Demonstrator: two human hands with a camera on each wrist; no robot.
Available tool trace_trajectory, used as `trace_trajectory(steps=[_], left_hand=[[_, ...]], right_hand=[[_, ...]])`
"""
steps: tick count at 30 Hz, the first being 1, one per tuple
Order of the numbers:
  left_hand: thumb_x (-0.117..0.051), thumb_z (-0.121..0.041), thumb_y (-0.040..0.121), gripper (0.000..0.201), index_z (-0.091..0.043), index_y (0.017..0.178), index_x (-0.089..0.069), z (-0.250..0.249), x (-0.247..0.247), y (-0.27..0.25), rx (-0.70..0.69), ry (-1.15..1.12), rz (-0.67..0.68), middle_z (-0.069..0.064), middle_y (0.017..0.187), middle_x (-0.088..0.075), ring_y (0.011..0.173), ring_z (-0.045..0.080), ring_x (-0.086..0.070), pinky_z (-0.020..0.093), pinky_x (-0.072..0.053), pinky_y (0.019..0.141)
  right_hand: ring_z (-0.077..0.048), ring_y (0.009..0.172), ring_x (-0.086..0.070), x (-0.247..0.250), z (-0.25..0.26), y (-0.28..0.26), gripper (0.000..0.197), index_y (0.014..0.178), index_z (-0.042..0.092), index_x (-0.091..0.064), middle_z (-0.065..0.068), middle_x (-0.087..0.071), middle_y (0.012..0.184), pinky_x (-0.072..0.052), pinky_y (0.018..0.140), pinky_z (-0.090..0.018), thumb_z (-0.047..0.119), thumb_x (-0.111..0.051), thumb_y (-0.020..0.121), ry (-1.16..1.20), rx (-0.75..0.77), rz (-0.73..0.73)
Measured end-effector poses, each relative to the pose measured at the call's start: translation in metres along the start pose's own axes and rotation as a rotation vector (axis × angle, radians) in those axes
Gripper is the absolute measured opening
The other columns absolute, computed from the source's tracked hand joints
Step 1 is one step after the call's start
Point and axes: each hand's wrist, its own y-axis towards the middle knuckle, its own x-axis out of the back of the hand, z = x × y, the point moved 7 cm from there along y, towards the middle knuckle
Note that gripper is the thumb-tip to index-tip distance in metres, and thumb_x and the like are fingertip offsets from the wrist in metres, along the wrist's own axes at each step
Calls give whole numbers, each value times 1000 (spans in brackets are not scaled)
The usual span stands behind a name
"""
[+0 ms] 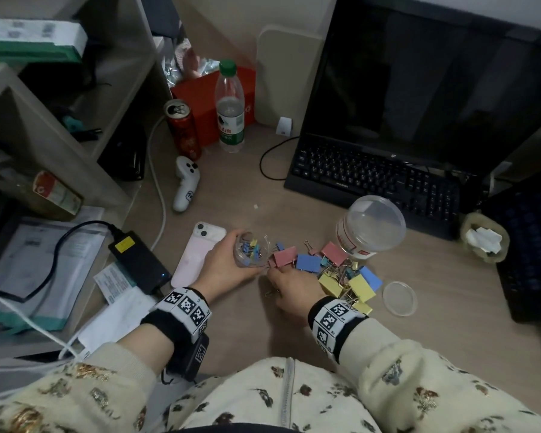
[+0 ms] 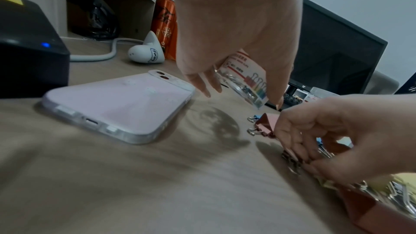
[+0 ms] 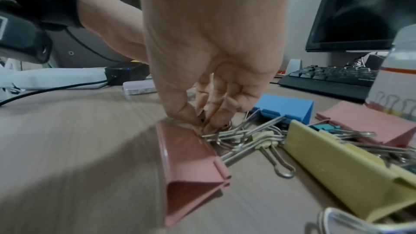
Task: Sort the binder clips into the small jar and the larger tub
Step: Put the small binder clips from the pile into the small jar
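R wrist only: right hand (image 3: 209, 70) pinching clip wire (image 3: 216, 131), prob.

small jar (image 1: 251, 250): clear, tilted, small clips inside | larger tub (image 1: 369, 228): upright | binder clips (image 1: 341, 273): heaped between
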Motion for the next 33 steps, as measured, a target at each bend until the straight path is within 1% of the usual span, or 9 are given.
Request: trace_trajectory(steps=[7,13,17,20,22,25,28,30,33], left_hand=[[-93,-31,62,78,-28,128,-51,4,2,0,4,12,-21,-7,121,-65,113,14,-62,35,-50,101],[-92,-29,62,78,-29,129,-51,8,-1,0,18,2,-27,-6,121,-65,112,16,-63,38,-50,103],[-92,-26,63,79,-28,130,-50,8,-6,-2,21,4,-20,-7,121,-64,113,15,-62,37,-49,103],[-93,-28,62,79,-27,129,-50,8,-9,-3,22,-1,-18,-7,120,-65,111,15,-63,36,-50,102],[-93,-28,62,79,-28,129,-50,7,-10,-4,22,-4,-15,-7,120,-65,111,14,-63,36,-51,101],[-92,-33,60,80,-34,127,-50,9,-10,-9,24,-6,-18,-11,119,-65,111,11,-63,37,-51,101],[-89,-41,56,77,-43,121,-49,14,-9,-14,36,-13,-31,-14,119,-66,110,9,-64,39,-52,101],[-91,-38,58,78,-41,123,-48,14,-8,-18,36,5,-40,-11,119,-65,110,11,-64,38,-51,101],[-93,-30,62,78,-33,126,-50,13,-6,-21,33,0,-50,-10,118,-65,109,11,-63,36,-51,102]], right_hand=[[-33,89,-60,2,-14,-7,22,108,11,-49,-12,-59,105,-44,64,-35,13,-52,86,132,-66,-16],[-32,85,-63,13,-39,-17,15,101,13,-52,-9,-64,95,-53,67,-37,19,-51,88,264,-143,-123],[-27,95,-60,16,-40,-25,32,112,19,-50,-2,-59,109,-47,70,-33,29,-58,83,211,-113,-128],[-25,102,-55,7,-24,-26,44,118,21,-49,0,-51,118,-44,70,-32,27,-62,77,138,23,-61],[-25,103,-53,0,-18,-26,51,124,22,-47,-1,-48,121,-42,70,-32,24,-63,75,81,43,-32],[-28,101,-53,-3,-14,-24,46,121,19,-47,-4,-46,121,-45,69,-35,20,-63,77,60,12,-57],[-31,98,-54,-5,-9,-20,36,115,14,-50,-8,-47,120,-40,63,-35,12,-58,80,26,24,-83],[-33,96,-54,-7,-8,-19,32,114,12,-51,-11,-47,120,-37,63,-35,9,-55,82,18,27,-78],[-33,93,-55,-8,-7,-18,32,115,11,-52,-12,-47,118,-38,63,-36,6,-55,83,16,30,-75]])
